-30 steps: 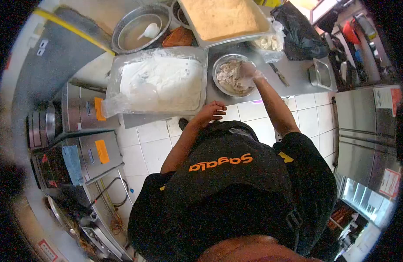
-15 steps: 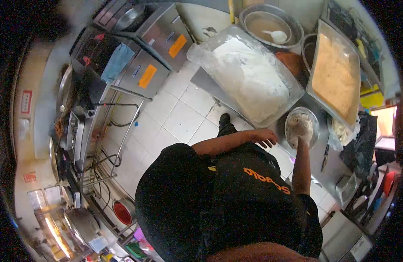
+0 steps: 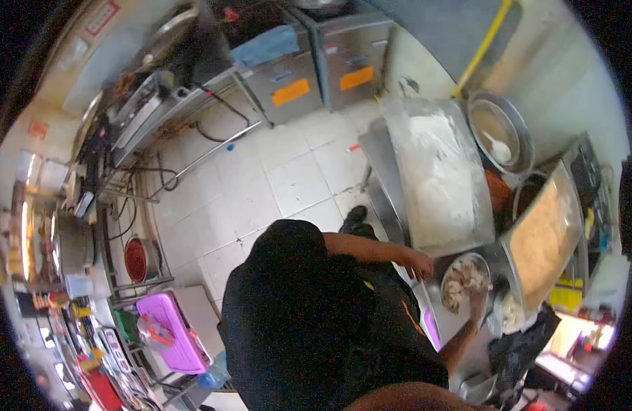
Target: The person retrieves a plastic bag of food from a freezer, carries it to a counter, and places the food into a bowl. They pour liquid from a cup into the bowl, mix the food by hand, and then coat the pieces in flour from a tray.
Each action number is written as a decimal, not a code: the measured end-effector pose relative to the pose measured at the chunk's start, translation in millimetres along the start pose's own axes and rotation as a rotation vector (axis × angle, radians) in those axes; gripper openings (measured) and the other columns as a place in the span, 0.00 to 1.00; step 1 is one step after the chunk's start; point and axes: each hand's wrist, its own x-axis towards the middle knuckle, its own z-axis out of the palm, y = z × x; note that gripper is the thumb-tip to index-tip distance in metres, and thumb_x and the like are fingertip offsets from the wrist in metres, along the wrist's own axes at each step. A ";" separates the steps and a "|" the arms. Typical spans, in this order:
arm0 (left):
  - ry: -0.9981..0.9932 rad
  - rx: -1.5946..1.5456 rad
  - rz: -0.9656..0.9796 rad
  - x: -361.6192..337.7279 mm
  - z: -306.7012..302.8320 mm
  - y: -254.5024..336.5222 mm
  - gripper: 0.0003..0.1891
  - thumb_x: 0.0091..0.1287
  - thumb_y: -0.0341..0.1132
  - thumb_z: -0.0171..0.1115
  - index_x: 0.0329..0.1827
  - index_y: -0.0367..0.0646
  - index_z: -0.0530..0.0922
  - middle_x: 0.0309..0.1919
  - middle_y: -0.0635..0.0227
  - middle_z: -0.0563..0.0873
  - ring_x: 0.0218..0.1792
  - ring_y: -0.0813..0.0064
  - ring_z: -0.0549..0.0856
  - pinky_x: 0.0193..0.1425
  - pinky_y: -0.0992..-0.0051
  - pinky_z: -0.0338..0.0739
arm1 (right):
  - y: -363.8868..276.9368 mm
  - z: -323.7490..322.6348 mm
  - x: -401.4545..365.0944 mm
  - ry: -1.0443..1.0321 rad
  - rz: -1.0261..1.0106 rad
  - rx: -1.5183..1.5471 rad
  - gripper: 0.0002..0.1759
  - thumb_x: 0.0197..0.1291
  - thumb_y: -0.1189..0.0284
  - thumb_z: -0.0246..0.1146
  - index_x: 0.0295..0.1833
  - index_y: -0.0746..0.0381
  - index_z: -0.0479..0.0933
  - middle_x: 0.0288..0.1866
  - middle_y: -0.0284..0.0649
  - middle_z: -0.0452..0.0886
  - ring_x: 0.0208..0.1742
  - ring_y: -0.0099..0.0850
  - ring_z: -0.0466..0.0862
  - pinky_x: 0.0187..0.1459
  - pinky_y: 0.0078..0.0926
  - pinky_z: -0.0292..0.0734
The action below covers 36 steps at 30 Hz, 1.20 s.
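Nearest, the person's black garment (image 3: 295, 315) fills the lower middle, its fabric matt and loosely folded. The left hand (image 3: 418, 264) is held just beside the bowl (image 3: 474, 256), fingers loosely curled, with nothing visible in its grasp. The right hand (image 3: 478, 303) reaches over the bowl's rim to the contents; it is blurred, and whether its fingers are closed on anything cannot be told.

The bowl, round, smooth-walled and of silvery metal, rests on the steel surface (image 3: 382, 159) between two large trays. It holds irregular, moist-looking pieces (image 3: 460, 282), pale cream to brownish, heaped unevenly.

To one side lies the powder tray (image 3: 485, 229), rectangular with rounded corners, its walls whitened and translucent plastic at its edges. The white powder (image 3: 439, 175) is fine and matt, with shallow ridges. On the other side, the second tray (image 3: 513, 264) carries a pale orange, granular layer (image 3: 541, 236), spread nearly level. A clear plastic bag (image 3: 509, 316) with pale contents and a glossy, crumpled black bag (image 3: 525, 346) lie near the bowl.

Beyond the powder tray, a round metal basin (image 3: 527, 147) contains cloudy tan liquid and a white ladle (image 3: 498, 151); a rust-coloured, creased item (image 3: 496, 189) sits close by.

Farther off: pale square floor tiles (image 3: 288, 181), a pot with a red interior (image 3: 136, 259), a purple lid (image 3: 168, 332), and flat-fronted metal cabinets (image 3: 316, 72) bearing orange labels (image 3: 290, 92).
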 end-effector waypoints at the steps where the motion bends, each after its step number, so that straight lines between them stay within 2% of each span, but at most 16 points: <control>1: 0.197 -0.329 -0.210 -21.6 27.7 40.2 0.17 0.58 0.44 0.58 0.49 0.47 0.75 0.41 0.68 0.80 0.42 0.71 0.80 0.41 0.66 0.77 | -18.6 -12.4 7.2 -0.020 0.100 0.045 0.19 0.52 0.64 0.58 0.48 0.62 0.73 0.36 0.42 0.78 0.39 0.35 0.78 0.43 0.33 0.74; 5: 0.285 -0.127 -0.402 -15.7 34.4 44.6 0.17 0.55 0.43 0.60 0.47 0.49 0.76 0.38 0.69 0.79 0.39 0.74 0.79 0.40 0.66 0.77 | -37.9 -12.9 12.6 -0.043 0.139 0.033 0.19 0.51 0.66 0.60 0.48 0.62 0.73 0.38 0.42 0.78 0.40 0.35 0.78 0.42 0.32 0.74; 8: 0.353 -0.136 -0.353 -13.2 27.3 11.4 0.19 0.55 0.41 0.61 0.50 0.48 0.73 0.39 0.68 0.80 0.41 0.72 0.80 0.40 0.67 0.77 | -69.5 -19.3 12.4 -0.073 0.219 0.064 0.19 0.50 0.67 0.61 0.49 0.62 0.73 0.39 0.42 0.78 0.40 0.35 0.78 0.42 0.32 0.74; 9: 0.229 -0.253 -0.128 -32.7 28.6 18.3 0.20 0.56 0.40 0.61 0.51 0.48 0.72 0.41 0.69 0.79 0.41 0.72 0.80 0.41 0.67 0.77 | -77.8 -21.7 13.6 -0.078 0.259 0.077 0.20 0.50 0.67 0.61 0.49 0.63 0.73 0.39 0.42 0.78 0.40 0.35 0.78 0.42 0.32 0.74; 11: 0.269 -0.169 -0.342 -22.1 27.0 12.1 0.15 0.58 0.35 0.58 0.48 0.46 0.72 0.43 0.71 0.78 0.41 0.74 0.80 0.42 0.72 0.77 | -84.6 -24.9 23.0 -0.074 0.335 0.109 0.20 0.49 0.68 0.62 0.49 0.63 0.73 0.40 0.42 0.79 0.41 0.35 0.78 0.42 0.32 0.74; 14: 0.288 -0.246 -0.428 -26.7 57.8 63.7 0.14 0.57 0.30 0.55 0.47 0.43 0.71 0.43 0.67 0.77 0.44 0.74 0.78 0.45 0.73 0.75 | -77.7 -26.3 21.4 -0.039 0.452 0.167 0.20 0.49 0.69 0.63 0.49 0.63 0.73 0.41 0.42 0.79 0.41 0.35 0.78 0.42 0.32 0.74; 17: 0.286 -0.181 -0.496 -20.3 57.7 60.7 0.13 0.57 0.29 0.53 0.46 0.42 0.71 0.45 0.66 0.77 0.44 0.75 0.79 0.45 0.73 0.75 | -73.7 -23.6 19.4 0.029 0.509 0.274 0.21 0.48 0.70 0.64 0.49 0.63 0.72 0.42 0.42 0.79 0.41 0.35 0.78 0.42 0.31 0.74; 19: 0.283 -0.195 -0.479 -25.7 59.2 58.1 0.14 0.57 0.30 0.53 0.47 0.41 0.71 0.46 0.66 0.77 0.44 0.75 0.79 0.45 0.73 0.75 | -74.9 -26.8 18.3 -0.010 0.492 0.371 0.21 0.46 0.73 0.66 0.48 0.63 0.73 0.43 0.41 0.79 0.43 0.37 0.78 0.42 0.31 0.74; 21: 0.284 -0.204 -0.484 -30.3 61.6 57.2 0.14 0.57 0.30 0.53 0.48 0.40 0.71 0.46 0.65 0.78 0.43 0.75 0.79 0.45 0.74 0.75 | -70.7 -17.2 26.7 -0.160 0.229 0.243 0.22 0.46 0.72 0.65 0.50 0.63 0.73 0.46 0.42 0.79 0.44 0.34 0.79 0.43 0.30 0.75; 22: 0.282 -0.198 -0.492 -29.4 63.1 56.6 0.15 0.57 0.30 0.54 0.48 0.40 0.71 0.46 0.65 0.78 0.43 0.76 0.79 0.45 0.74 0.75 | -69.4 -8.3 33.0 -0.287 0.234 0.308 0.23 0.48 0.69 0.64 0.51 0.63 0.72 0.47 0.42 0.78 0.45 0.34 0.78 0.44 0.30 0.75; 25: 0.270 -0.172 -0.486 -27.7 63.3 66.0 0.15 0.57 0.30 0.54 0.48 0.40 0.71 0.44 0.65 0.78 0.43 0.76 0.79 0.45 0.75 0.75 | -105.5 9.7 27.8 -0.068 0.011 -0.392 0.25 0.54 0.55 0.53 0.49 0.64 0.73 0.40 0.44 0.78 0.37 0.38 0.79 0.43 0.35 0.72; 26: 0.265 -0.164 -0.476 -28.3 64.9 70.4 0.15 0.57 0.30 0.54 0.47 0.40 0.71 0.44 0.65 0.78 0.43 0.76 0.79 0.45 0.75 0.75 | -125.7 17.5 21.9 0.087 0.062 -0.355 0.28 0.56 0.51 0.50 0.52 0.63 0.71 0.45 0.43 0.78 0.40 0.38 0.79 0.45 0.34 0.73; 28: 0.269 -0.159 -0.456 -30.7 62.6 66.6 0.15 0.58 0.31 0.53 0.48 0.42 0.70 0.46 0.64 0.77 0.44 0.70 0.78 0.49 0.69 0.74 | -149.4 16.2 23.2 0.087 0.237 -0.252 0.31 0.58 0.48 0.47 0.55 0.63 0.70 0.49 0.41 0.78 0.44 0.38 0.80 0.48 0.34 0.73; 30: 0.287 -0.155 -0.464 -36.7 61.3 60.3 0.15 0.58 0.32 0.53 0.49 0.43 0.69 0.46 0.63 0.77 0.45 0.67 0.78 0.51 0.66 0.73 | -164.4 0.7 28.4 -0.224 0.484 -0.109 0.30 0.58 0.50 0.48 0.55 0.63 0.70 0.48 0.41 0.78 0.44 0.37 0.80 0.48 0.34 0.73; 33: 0.299 -0.138 -0.486 -39.4 59.8 59.3 0.15 0.58 0.33 0.54 0.49 0.43 0.69 0.46 0.63 0.77 0.45 0.68 0.78 0.50 0.66 0.72 | -186.5 -98.7 48.4 -0.587 0.380 0.018 0.24 0.59 0.56 0.51 0.54 0.62 0.71 0.47 0.41 0.78 0.46 0.35 0.79 0.49 0.33 0.72; 36: 0.291 -0.140 -0.473 -41.0 60.9 65.5 0.16 0.58 0.32 0.54 0.50 0.42 0.69 0.45 0.64 0.78 0.45 0.70 0.78 0.49 0.68 0.72 | -120.0 -6.8 42.4 -0.513 0.098 -0.128 0.23 0.56 0.54 0.52 0.47 0.59 0.76 0.43 0.44 0.79 0.47 0.34 0.78 0.51 0.29 0.69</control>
